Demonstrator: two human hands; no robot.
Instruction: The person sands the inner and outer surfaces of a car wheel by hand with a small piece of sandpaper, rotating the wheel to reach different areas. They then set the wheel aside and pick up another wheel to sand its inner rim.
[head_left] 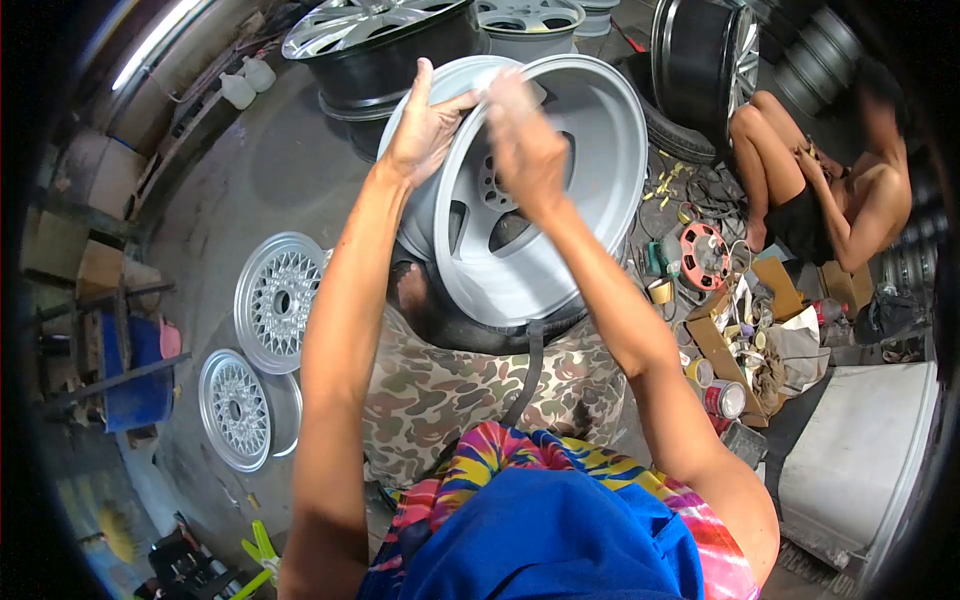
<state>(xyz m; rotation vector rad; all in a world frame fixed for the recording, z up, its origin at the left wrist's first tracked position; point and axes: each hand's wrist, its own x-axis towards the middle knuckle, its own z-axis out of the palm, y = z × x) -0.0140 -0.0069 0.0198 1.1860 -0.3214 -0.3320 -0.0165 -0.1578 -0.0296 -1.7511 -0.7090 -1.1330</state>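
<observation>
A grey wheel rim (612, 210) stands tilted in front of my knees, its hollow inner side and spoke openings facing me. My left hand (428, 135) is at its upper left edge, thumb raised and index finger stretched toward the lip. Over the top edge, my right hand (525, 150) is smeared by motion, its fingers bent down at the lip. A small whitish patch shows by the fingertips; I cannot tell whether the right hand holds it. Beneath the rim lies a black tire (465, 330), partly hidden.
Two silver mesh wheels (283, 300) lie to the left. Large wheels (390, 70) stand at the back. On the right, a person (840, 180) sits near a red reel (704, 256), a cardboard box of clutter (722, 358), cans (725, 399) and a pale panel (850, 450).
</observation>
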